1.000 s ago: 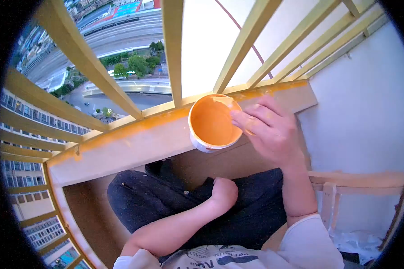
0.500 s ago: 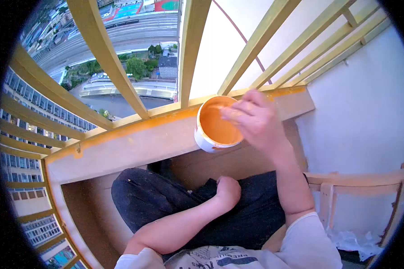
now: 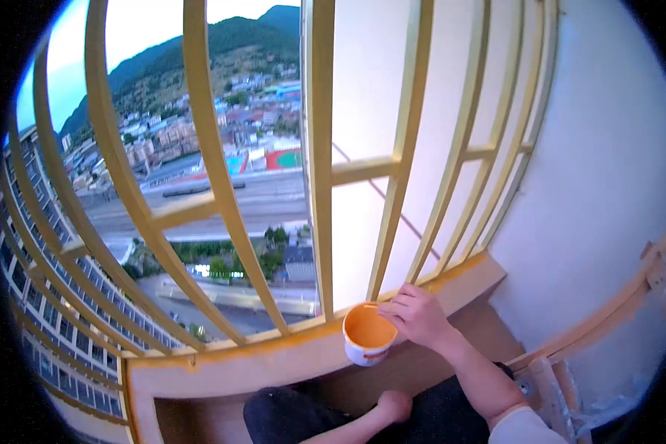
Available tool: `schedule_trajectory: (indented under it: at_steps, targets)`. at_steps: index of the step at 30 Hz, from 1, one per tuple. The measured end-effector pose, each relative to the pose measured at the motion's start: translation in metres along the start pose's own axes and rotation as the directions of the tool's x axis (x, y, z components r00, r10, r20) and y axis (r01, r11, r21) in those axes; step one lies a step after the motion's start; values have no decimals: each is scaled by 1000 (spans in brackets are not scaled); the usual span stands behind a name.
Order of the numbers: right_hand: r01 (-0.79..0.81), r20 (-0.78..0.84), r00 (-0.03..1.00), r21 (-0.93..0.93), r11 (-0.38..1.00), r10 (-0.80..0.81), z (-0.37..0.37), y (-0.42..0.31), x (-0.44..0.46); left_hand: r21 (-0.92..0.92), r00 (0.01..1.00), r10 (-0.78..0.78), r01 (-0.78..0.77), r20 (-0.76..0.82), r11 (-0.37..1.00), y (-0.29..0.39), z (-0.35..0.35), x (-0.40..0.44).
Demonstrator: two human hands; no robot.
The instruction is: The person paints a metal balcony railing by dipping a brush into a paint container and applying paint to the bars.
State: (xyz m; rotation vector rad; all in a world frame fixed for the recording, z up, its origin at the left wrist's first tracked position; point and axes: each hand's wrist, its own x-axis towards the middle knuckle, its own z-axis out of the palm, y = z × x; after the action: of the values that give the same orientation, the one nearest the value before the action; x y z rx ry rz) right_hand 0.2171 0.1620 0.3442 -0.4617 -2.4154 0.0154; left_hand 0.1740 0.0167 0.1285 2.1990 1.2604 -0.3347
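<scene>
A white tub, its inside coated orange, is at the ledge's inner edge below the railing. My right hand is at the tub's right rim, fingers pinched together. What they grip is too small and blurred to make out, though a pale piece shows along the rim beside them. My left hand rests low over my dark trousers, away from the tub. Its fingers are turned under and hidden.
Yellowish railing bars rise in front, with buildings and hills beyond. Orange paint runs along the ledge at their base. To the right are a white wall and a wooden frame smeared with orange.
The view has tilted up, so the tub, both hands and the ledge sit lower in the picture. My right hand has moved from over the tub's opening to its right rim.
</scene>
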Motion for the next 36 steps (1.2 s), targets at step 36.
schedule_trajectory:
  at_steps: [36]
  targets:
    - [204, -449, 892, 292, 935, -54, -222, -56, 268, 100, 999, -28, 26, 25, 995, 21, -36, -22]
